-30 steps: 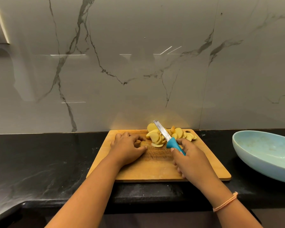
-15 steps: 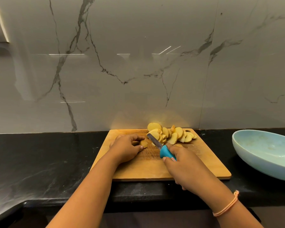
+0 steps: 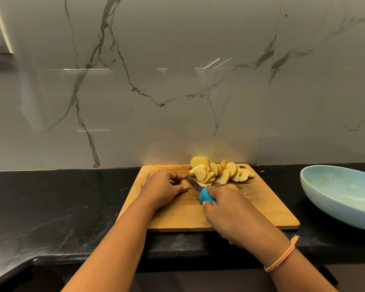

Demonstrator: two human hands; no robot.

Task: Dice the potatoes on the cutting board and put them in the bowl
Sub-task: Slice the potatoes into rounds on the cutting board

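Currently: left hand (image 3: 162,188) curled round a small potato piece (image 3: 184,182) left of centre on the cutting board (image 3: 261,209). Right hand (image 3: 230,211) grips the blue-handled knife (image 3: 198,187), blade apparently touching that piece. Potato slices (image 3: 217,172) piled at the board's far edge; bowl (image 3: 341,192) right of the board.

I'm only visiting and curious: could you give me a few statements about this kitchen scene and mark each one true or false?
1. The right hand holds a knife with a turquoise handle. True.
2. The pale blue oval bowl is full of diced potato. False: no potato pieces show in the part of it in view.
3. The pile of pale yellow potato slices lies at the far edge of the wooden cutting board. True.
4. The left hand is empty and off the board. False: it holds a small potato piece on the board, beside the knife's blade.
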